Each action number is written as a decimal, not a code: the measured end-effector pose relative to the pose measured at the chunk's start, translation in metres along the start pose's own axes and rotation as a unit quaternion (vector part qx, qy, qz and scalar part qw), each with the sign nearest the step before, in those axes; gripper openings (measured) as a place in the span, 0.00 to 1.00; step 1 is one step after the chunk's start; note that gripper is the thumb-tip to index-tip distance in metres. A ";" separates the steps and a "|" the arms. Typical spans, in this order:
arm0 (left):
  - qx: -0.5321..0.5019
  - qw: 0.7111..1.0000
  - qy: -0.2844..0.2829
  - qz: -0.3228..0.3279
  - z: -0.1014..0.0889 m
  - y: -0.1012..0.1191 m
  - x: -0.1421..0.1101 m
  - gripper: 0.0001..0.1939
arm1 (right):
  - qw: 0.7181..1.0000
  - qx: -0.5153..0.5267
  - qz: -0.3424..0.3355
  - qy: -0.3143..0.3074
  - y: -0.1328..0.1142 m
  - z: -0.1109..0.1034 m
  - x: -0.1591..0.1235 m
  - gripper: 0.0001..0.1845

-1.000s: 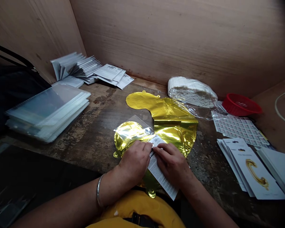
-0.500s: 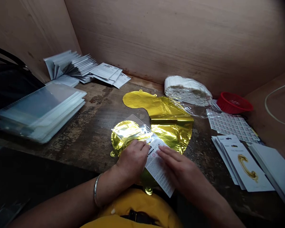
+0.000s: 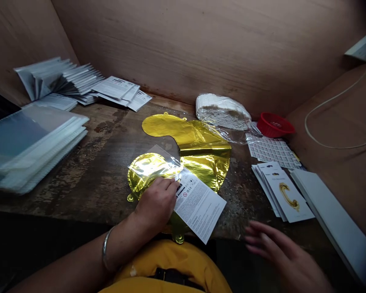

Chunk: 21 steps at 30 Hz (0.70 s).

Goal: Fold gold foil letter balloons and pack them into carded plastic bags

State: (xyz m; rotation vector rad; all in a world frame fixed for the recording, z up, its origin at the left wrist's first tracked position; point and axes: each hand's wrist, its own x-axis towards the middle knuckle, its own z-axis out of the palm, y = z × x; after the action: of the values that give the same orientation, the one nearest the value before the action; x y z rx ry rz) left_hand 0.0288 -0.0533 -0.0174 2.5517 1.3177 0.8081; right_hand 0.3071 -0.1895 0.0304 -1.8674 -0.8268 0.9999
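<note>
My left hand [image 3: 158, 201] is closed on the upper left edge of a printed white card [image 3: 201, 205], which lies slanted over a gold foil balloon [image 3: 201, 142]. Beneath the card and my fingers sits a clear plastic bag [image 3: 167, 160], partly hidden. The flat, C-shaped balloon spreads across the table, one end curling under my left hand and a tab poking out by my lap. My right hand [image 3: 274, 248] is off the card, its fingers stretched apart and slightly blurred, below the cards [image 3: 288, 195] picturing a gold C.
Clear plastic sleeves [image 3: 33, 142] are stacked at left, with packed cards [image 3: 116, 87] behind. A bundle of white straw-like pieces [image 3: 222, 112], a red basket [image 3: 274, 124] and a sticker sheet [image 3: 271, 150] lie at back right. A white box-like stack [image 3: 332, 219] lies at right.
My right hand has let go of the card and moved right, away from it. More of the card's print now shows. My left hand keeps its hold while the view has turned right.
</note>
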 end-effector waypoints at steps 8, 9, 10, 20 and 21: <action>-0.017 1.000 0.013 0.000 0.000 -0.001 -0.001 0.13 | 0.972 0.213 0.085 -0.059 -0.031 0.077 0.036 0.37; -0.022 1.000 0.013 -0.001 0.000 -0.001 -0.001 0.13 | 0.968 0.211 0.100 -0.094 -0.031 0.077 0.037 0.32; -0.028 1.000 0.013 -0.003 0.000 0.000 -0.001 0.13 | 0.964 0.201 0.114 -0.132 -0.030 0.077 0.037 0.27; -0.050 0.998 0.036 -0.007 0.000 0.000 -0.003 0.12 | 0.983 -0.133 -0.107 -0.071 -0.032 0.093 0.020 0.26; -0.053 0.998 0.038 -0.006 0.000 0.000 -0.003 0.12 | 0.985 -0.107 -0.096 -0.092 -0.033 0.094 0.021 0.26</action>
State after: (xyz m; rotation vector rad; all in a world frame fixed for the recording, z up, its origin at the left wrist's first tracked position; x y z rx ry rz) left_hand 0.0275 -0.0561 -0.0190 2.4528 1.2737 0.9552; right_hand 0.2293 -0.1240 0.0227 -1.8466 -1.2433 1.0037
